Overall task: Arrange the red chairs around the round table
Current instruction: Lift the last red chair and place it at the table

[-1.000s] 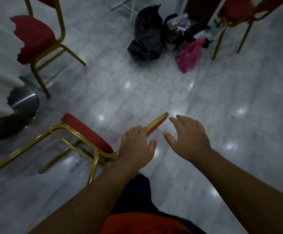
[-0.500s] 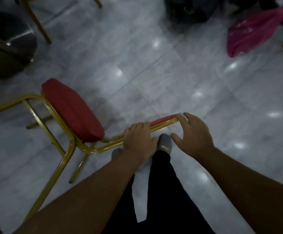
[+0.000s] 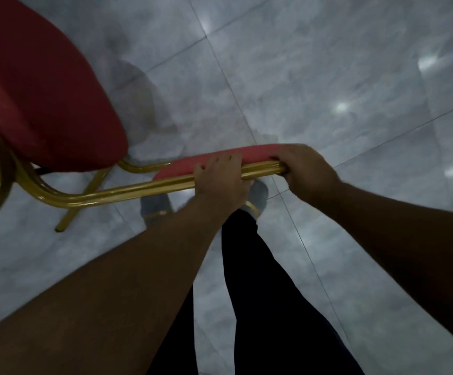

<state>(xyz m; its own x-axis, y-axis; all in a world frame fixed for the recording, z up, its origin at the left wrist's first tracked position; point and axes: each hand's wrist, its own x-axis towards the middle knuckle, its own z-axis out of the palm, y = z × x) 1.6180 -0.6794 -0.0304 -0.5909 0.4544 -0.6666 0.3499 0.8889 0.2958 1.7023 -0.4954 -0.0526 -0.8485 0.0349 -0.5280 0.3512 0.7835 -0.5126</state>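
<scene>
A red chair (image 3: 38, 93) with a gold metal frame fills the left of the head view, its padded seat at the upper left. Its backrest lies nearly level across the middle, with the gold tube along its near edge. My left hand (image 3: 221, 180) is closed over the backrest near its middle. At the backrest's right end, my right hand (image 3: 305, 169) wraps around the tube and the red padding. The round table is out of view.
Grey marble floor tiles (image 3: 328, 77) spread all around, with bright ceiling-light reflections. My dark trouser legs (image 3: 268, 307) and grey shoes (image 3: 258, 194) stand directly below the backrest. One gold chair leg (image 3: 70, 217) reaches the floor at the left.
Both hands have closed firmly on the backrest; the right hand went from touching its end to gripping it. The chair is much closer and higher in view, and the camera looks straight down.
</scene>
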